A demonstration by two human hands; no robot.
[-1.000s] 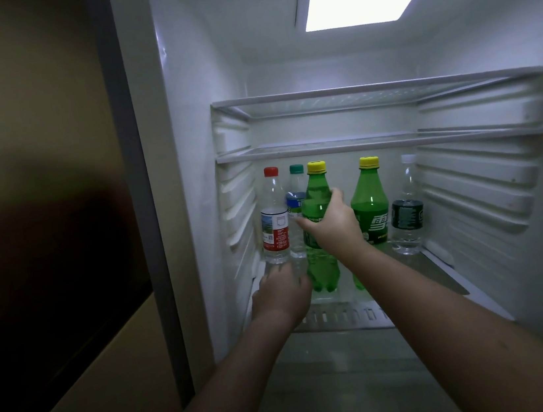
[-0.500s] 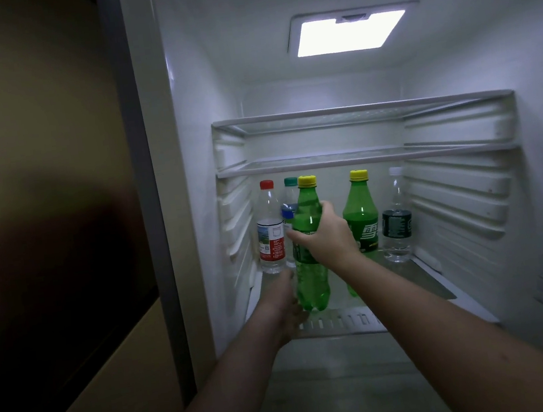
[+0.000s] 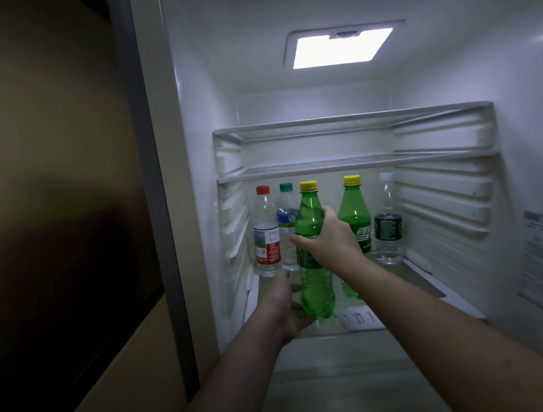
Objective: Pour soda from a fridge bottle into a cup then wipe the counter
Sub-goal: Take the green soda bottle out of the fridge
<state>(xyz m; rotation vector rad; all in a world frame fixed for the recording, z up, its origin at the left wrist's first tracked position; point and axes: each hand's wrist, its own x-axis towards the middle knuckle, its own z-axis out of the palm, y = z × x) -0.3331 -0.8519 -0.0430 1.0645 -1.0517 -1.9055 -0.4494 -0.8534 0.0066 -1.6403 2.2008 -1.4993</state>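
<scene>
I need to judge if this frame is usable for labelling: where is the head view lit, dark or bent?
Head view: the white ceiling lamp lights the fridge interior, so the green plastic soda bottle and right hand read clearly; the brown panel at left sits in deep shadow; wide-angle bending curves the shelf edges.

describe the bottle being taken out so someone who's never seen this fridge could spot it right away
In the open fridge, five bottles stand on the shelf under the two bare glass shelves. The green soda bottle is the nearer of two yellow-capped green ones, left of its twin. It alone is handled: the right hand grips its middle and the left hand is at its base.
</scene>
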